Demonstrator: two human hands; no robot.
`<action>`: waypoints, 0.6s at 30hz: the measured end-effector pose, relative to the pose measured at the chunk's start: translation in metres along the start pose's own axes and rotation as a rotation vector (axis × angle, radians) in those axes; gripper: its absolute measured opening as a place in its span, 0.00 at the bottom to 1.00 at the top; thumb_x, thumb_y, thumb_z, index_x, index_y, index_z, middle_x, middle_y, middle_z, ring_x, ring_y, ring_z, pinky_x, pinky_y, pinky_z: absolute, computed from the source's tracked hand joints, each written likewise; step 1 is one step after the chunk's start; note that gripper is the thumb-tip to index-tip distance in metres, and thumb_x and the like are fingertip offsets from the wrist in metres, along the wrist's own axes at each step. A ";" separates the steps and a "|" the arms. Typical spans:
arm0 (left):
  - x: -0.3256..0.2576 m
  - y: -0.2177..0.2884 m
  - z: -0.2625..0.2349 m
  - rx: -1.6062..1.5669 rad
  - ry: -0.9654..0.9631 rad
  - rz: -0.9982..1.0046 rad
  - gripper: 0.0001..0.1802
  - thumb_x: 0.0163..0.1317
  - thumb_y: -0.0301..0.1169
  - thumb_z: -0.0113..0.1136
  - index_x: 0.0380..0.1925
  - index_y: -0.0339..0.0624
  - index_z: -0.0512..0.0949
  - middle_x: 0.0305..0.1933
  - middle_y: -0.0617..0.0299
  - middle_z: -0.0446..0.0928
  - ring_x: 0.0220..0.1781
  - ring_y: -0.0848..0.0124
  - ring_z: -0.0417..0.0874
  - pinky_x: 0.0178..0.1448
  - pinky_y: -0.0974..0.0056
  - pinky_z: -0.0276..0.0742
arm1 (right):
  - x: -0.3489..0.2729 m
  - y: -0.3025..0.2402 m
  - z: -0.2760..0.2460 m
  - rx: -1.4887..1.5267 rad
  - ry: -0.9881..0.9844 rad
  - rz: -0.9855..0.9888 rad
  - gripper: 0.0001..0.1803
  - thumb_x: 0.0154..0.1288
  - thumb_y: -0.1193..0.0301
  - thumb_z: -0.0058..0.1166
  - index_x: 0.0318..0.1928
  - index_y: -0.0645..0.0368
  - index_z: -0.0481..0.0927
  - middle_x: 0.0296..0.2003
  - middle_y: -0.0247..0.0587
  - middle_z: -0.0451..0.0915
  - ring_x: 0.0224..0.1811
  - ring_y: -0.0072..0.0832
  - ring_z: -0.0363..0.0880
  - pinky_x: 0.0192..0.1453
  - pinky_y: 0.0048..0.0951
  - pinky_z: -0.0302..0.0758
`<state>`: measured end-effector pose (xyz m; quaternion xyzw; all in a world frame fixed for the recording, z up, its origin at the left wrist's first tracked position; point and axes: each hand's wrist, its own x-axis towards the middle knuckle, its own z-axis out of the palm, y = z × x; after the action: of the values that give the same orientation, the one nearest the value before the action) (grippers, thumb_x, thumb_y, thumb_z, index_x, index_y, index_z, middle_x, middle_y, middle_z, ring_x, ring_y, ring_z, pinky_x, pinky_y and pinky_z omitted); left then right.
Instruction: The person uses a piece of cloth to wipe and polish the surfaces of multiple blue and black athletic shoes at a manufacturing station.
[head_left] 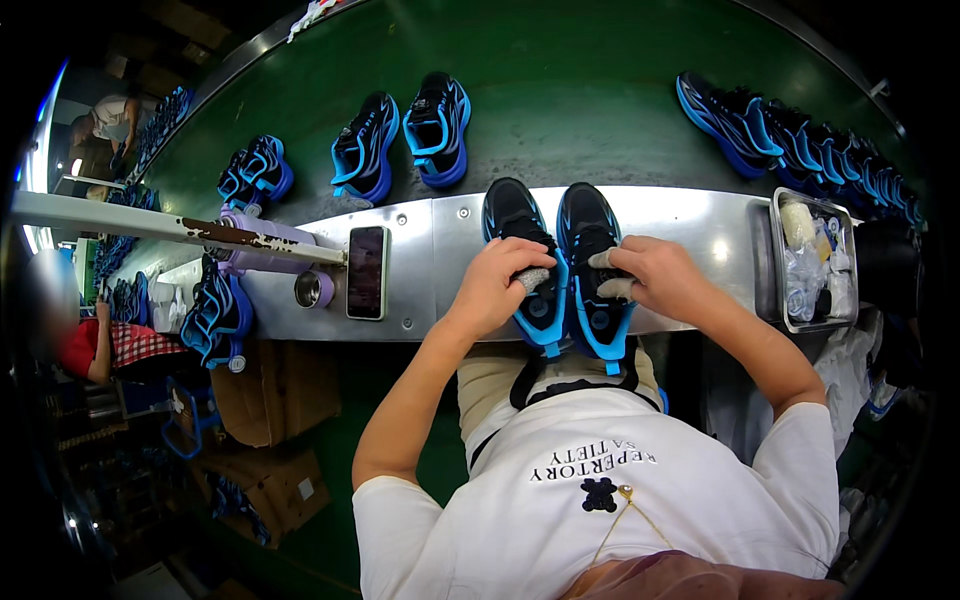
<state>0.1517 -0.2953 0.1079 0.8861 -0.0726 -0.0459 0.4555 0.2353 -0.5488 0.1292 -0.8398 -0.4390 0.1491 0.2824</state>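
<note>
Two black sneakers with bright blue trim stand side by side on the metal ledge in front of me, toes pointing away. My left hand [503, 287] is closed on the left sneaker [514, 212], fingers over its tongue and collar. The right sneaker [588, 222] is gripped by my right hand [655, 275], its finger and thumb at the laces and tongue. Pale covers wrap some fingertips on both hands. What the fingertips pinch inside the shoes is partly hidden.
Beyond the ledge, a green conveyor belt [560, 110] carries more sneakers [437, 130], with a long row [790, 140] at right. Left lie a phone [367, 272], a purple bottle [265, 240] and a white metal bar [150, 215]. A metal tray [790, 270] of small packets stands right.
</note>
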 end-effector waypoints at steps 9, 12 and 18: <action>-0.032 0.074 0.080 -0.745 -0.074 -0.413 0.16 0.64 0.19 0.49 0.51 0.35 0.75 0.49 0.56 0.77 0.43 0.66 0.81 0.47 0.65 0.79 | 0.006 0.017 -0.004 0.202 -0.137 0.003 0.22 0.57 0.70 0.62 0.55 0.52 0.80 0.37 0.44 0.79 0.39 0.40 0.79 0.45 0.35 0.76; -0.030 0.075 0.094 -1.042 -0.078 -0.713 0.18 0.69 0.21 0.43 0.58 0.32 0.69 0.53 0.54 0.74 0.45 0.66 0.81 0.50 0.66 0.80 | 0.009 0.020 -0.024 0.263 -0.240 -0.050 0.32 0.57 0.71 0.59 0.65 0.48 0.72 0.38 0.44 0.75 0.41 0.40 0.76 0.48 0.35 0.74; -0.011 0.072 0.126 -1.284 0.142 -0.695 0.16 0.71 0.23 0.37 0.53 0.29 0.69 0.52 0.50 0.74 0.55 0.61 0.79 0.56 0.58 0.80 | 0.023 0.018 -0.014 0.068 -0.426 -0.201 0.38 0.58 0.67 0.54 0.71 0.35 0.62 0.32 0.43 0.71 0.36 0.40 0.74 0.42 0.38 0.72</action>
<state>0.1159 -0.4356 0.0940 0.4172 0.2836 -0.1636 0.8478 0.2669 -0.5431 0.1295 -0.7315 -0.5648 0.3088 0.2248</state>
